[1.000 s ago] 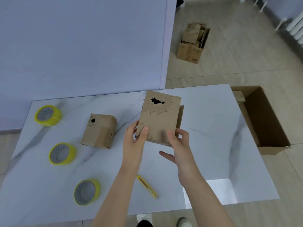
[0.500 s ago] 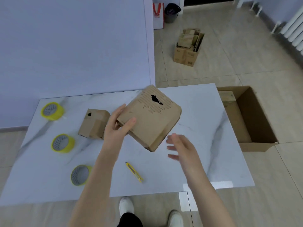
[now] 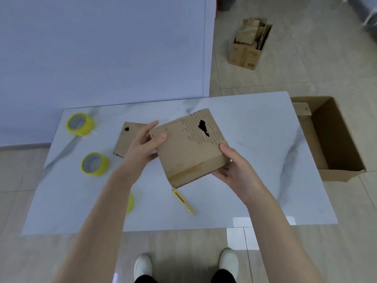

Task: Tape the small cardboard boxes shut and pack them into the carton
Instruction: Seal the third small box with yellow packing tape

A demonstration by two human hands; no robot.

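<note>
Both hands hold a torn brown cardboard box [image 3: 188, 148] above the white marble desk [image 3: 255, 139].
Left hand [image 3: 142, 146] pinches its left edge; right hand [image 3: 234, 168] seemingly cups the right corner.

Matt cardboard box [image 3: 183, 158], perhaps marble table [image 3: 257, 127]

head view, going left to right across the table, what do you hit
back tape roll → left hand → held box → right hand → carton
</note>
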